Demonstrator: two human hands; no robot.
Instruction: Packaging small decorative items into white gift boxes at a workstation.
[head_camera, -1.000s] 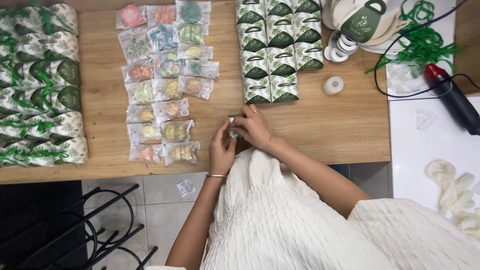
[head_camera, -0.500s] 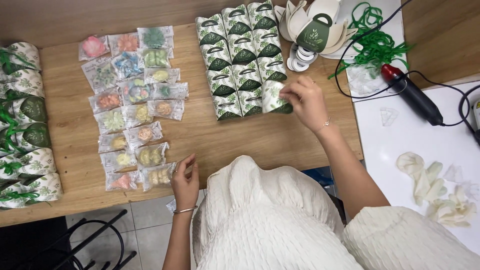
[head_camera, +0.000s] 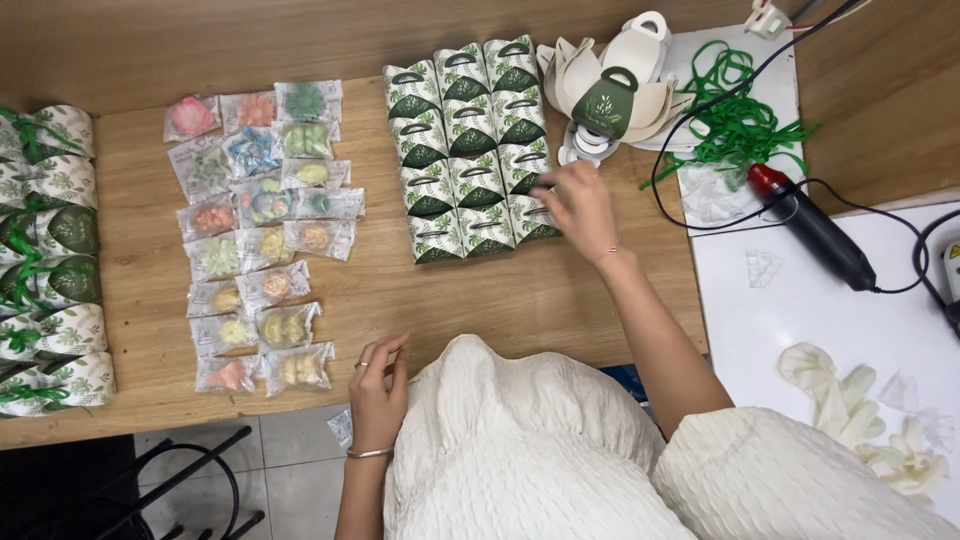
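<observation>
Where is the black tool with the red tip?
The black tool with the red tip lies at the right of the head view, on the white surface, just below the green ribbon pile.

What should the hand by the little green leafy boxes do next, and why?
Probably the right hand should close its fingers on the nearest box in the green leaf-print boxes, since it is touching their right edge with nothing in its grip. The left hand rests empty at the table edge.
</observation>
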